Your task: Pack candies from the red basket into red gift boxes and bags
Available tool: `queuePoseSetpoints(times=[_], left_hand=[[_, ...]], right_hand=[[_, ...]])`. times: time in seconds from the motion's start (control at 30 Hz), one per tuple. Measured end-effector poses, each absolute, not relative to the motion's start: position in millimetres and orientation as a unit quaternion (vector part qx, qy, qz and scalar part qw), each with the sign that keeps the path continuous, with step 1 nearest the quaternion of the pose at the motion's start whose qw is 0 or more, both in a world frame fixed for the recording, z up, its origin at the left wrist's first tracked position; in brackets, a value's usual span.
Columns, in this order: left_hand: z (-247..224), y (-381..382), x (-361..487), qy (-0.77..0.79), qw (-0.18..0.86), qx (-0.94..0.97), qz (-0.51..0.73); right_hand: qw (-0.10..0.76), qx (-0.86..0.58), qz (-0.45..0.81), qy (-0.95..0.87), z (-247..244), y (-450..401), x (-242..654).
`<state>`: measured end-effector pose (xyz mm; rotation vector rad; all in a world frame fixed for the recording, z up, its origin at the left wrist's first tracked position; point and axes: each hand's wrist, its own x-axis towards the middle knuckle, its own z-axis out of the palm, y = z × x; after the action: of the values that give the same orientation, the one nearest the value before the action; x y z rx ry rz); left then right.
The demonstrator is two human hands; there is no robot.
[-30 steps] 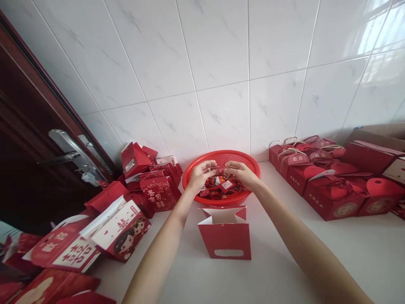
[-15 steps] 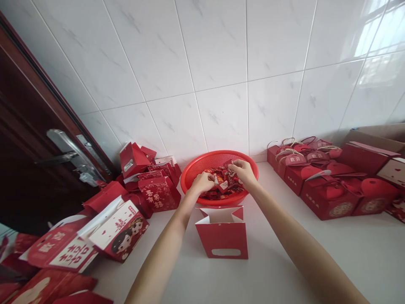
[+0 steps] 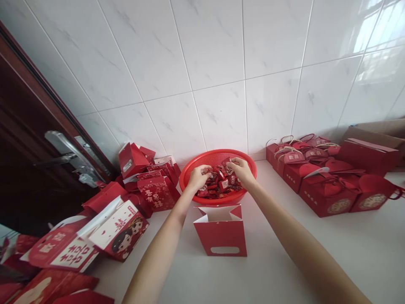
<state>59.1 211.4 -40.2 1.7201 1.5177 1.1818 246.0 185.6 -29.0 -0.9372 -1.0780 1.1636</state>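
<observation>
A red plastic basket (image 3: 218,153) with perforated sides holds a heap of red-wrapped candies (image 3: 221,185). My left hand (image 3: 198,178) is over the basket's left part, thumb and fingers curved with a gap between them. At the right side of the heap, my right hand (image 3: 242,171) pinches a wrapped candy (image 3: 227,164) between thumb and fingers. Between my forearms stands a red paper gift box (image 3: 220,236), upright with its top open and an oval window low on the front. Neither hand touches this box.
Several folded red gift boxes (image 3: 158,192) and a white-fronted box (image 3: 120,232) crowd the left side by a dark door (image 3: 38,126). Closed red boxes (image 3: 329,194) with handles stand in rows at the right, a cardboard carton (image 3: 379,131) behind them. A tiled wall (image 3: 218,114) rises behind.
My left hand has moved up and left from the candies, its fingers parting. My right hand stays near the same spot with its candy. A white-sided box at the right edge is gone from view.
</observation>
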Motion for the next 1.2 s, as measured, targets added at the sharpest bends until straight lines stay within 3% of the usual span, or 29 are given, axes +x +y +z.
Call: queuePoseSetpoints(times=[0.47,0.9,1.2], left_hand=[[-36,207,59,0.569,0.269,0.614,0.476],[-39,212,60,0.687,0.218,0.640,0.268],[-35,210,56,0.667,0.224,0.639,0.312]], right_hand=[[0.577,-0.399,0.545,-0.458,-28,186,248],[0.579,-0.402,0.545,-0.453,-26,186,247],[0.581,-0.406,0.540,-0.454,-26,186,248]])
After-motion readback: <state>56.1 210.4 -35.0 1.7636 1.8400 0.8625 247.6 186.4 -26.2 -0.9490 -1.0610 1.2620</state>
